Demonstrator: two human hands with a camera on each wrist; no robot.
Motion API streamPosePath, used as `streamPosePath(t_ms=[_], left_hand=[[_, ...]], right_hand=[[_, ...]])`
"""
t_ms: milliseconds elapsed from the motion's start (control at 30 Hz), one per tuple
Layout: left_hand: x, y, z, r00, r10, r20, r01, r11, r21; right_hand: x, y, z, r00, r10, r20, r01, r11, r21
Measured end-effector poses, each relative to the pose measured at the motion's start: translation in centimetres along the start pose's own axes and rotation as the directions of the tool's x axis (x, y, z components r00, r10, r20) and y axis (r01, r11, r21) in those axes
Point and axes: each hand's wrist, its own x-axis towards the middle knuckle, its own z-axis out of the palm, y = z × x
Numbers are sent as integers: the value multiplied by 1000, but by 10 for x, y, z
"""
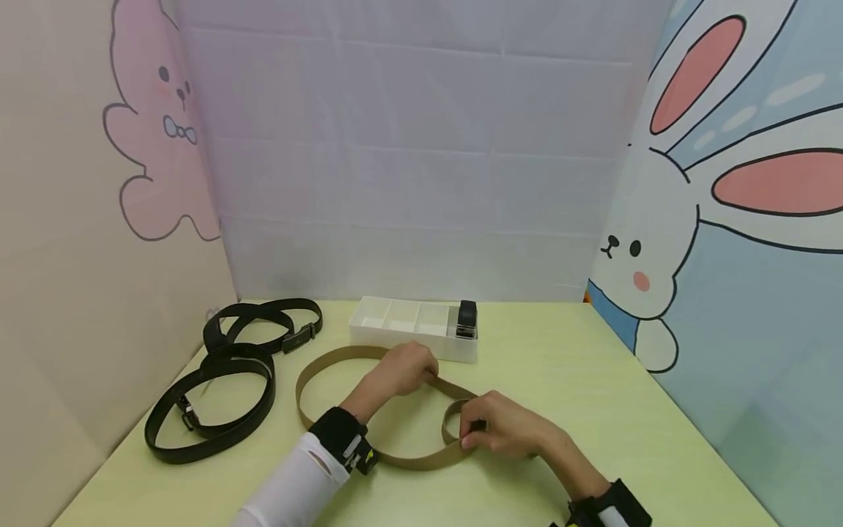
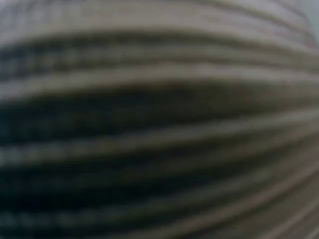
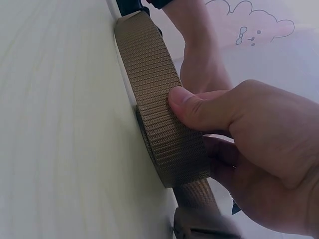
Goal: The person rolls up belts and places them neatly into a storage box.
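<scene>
A tan webbing belt (image 1: 342, 354) stands on its edge on the table in a large loop, with a smaller coil at its right end. My left hand (image 1: 405, 366) grips the far side of the loop, its fingertips partly hidden. At the small coil, my right hand (image 1: 503, 424) pinches the belt. In the right wrist view, the thumb of my right hand (image 3: 259, 129) presses the ribbed webbing (image 3: 154, 89), fingers behind it. A blurred brown buckle (image 3: 202, 224) shows below. Blurred ribbed webbing (image 2: 159, 69) fills the left wrist view.
Two loosely coiled black belts, one nearer (image 1: 178, 455) and one farther (image 1: 299, 338), lie on the left of the pale yellow table (image 1: 560, 351). Behind my hands stands a white divided tray (image 1: 411, 333), with a rolled black belt (image 1: 467, 318) in its right compartment. Fabric walls enclose three sides.
</scene>
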Motion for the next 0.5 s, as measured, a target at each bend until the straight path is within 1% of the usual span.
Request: streamPosePath(t_ms=[33, 67, 133, 200, 267, 367, 433, 500], left_hand=[[2, -9, 12, 1000, 14, -22, -14, 1000, 2], [5, -14, 19, 999, 20, -30, -20, 1000, -6], [9, -12, 25, 999, 19, -25, -20, 1000, -23], [10, 1, 19, 999, 36, -26, -37, 998, -42], [10, 22, 3, 999, 38, 2, -38, 997, -74], [10, 43, -6, 998, 54, 9, -53, 995, -88], [10, 56, -15, 998, 30, 47, -25, 994, -102], [10, 61, -18, 998, 12, 68, -5, 995, -103]], right_hand=[[0, 1, 1, 1000, -1, -1, 1, 1000, 0], [-1, 1, 1, 1000, -3, -3, 3, 1000, 0], [-1, 1, 1, 1000, -9, -7, 9, 1000, -2], [-1, 1, 0, 1000, -19, -13, 18, 1000, -8], [-1, 1, 0, 999, -35, -15, 35, 999, -16], [-1, 1, 0, 999, -53, -11, 53, 998, -21], [-1, 1, -1, 999, -53, -3, 53, 998, -21], [-1, 0, -1, 999, -45, 1, 45, 999, -21]])
